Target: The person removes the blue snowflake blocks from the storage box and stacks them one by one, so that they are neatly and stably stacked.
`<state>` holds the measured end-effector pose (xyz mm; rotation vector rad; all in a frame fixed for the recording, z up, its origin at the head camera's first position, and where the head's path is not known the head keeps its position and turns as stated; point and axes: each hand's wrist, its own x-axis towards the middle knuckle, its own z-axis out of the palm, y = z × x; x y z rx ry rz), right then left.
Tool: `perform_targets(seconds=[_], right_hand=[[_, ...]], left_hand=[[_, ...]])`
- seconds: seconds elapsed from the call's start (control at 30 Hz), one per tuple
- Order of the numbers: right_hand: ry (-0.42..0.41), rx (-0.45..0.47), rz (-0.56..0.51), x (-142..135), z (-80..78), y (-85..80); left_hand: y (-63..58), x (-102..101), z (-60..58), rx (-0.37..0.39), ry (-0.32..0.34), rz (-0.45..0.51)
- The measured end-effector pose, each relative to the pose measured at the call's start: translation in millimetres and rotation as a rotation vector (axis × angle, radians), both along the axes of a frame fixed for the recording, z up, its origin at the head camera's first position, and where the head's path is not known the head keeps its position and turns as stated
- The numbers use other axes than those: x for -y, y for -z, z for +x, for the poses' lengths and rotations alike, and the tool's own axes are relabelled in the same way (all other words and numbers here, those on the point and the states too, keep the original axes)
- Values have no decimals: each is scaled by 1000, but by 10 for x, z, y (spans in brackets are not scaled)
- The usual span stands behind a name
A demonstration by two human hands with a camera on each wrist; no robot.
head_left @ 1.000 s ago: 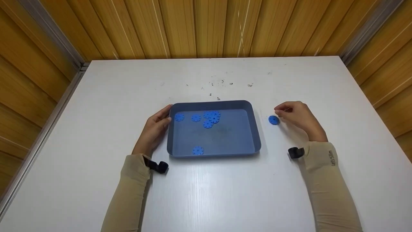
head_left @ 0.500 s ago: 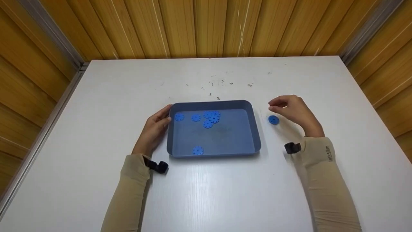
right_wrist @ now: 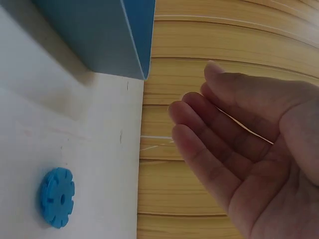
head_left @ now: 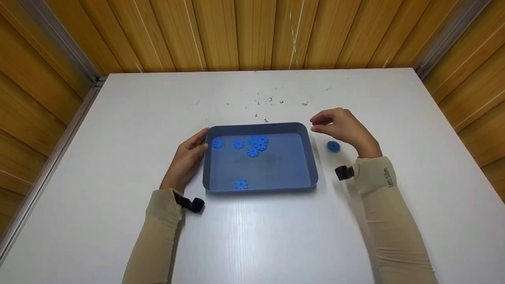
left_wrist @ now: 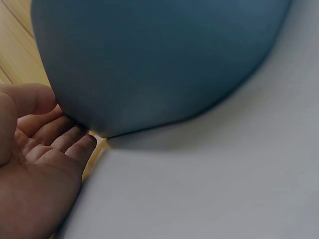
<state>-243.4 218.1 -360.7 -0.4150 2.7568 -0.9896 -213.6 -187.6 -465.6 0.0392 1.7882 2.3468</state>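
A grey-blue rectangular tray (head_left: 276,165) sits mid-table. Inside lie several blue notched plastic discs (head_left: 241,184), some overlapping near the far wall. My left hand (head_left: 183,163) rests against the tray's left side, its thumb and fingertips touching the outer wall in the left wrist view. My right hand (head_left: 344,127) hovers just off the tray's far right corner, fingers loosely bent and holding nothing. On the table beneath it, right of the tray, are stacked blue notched discs (right_wrist: 58,198), which look like two laid together in the right wrist view.
The white table (head_left: 252,236) has small dark marks (head_left: 270,100) beyond the tray. Yellow wood-look panels (head_left: 254,35) stand behind the table and at both sides. A black wrist camera (head_left: 193,204) sits at the left cuff, another (head_left: 344,172) at the right.
My right hand has moved left and away from me, from beside the stacked discs toward the tray's far right corner. The left hand, tray and discs stay put.
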Motion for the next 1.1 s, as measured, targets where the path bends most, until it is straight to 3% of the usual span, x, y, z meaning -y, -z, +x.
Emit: perform_targets(seconds=[0.37, 0.83, 1.1], right_hand=[[-71, 30, 20, 368, -92, -25], [-183, 64, 50, 745, -170, 89], [-257, 89, 51, 907, -207, 171]], left_hand=[[14, -4, -8, -1, -7, -24], [-4, 2, 3, -20, -6, 5], [-11, -2, 10, -24, -6, -23]])
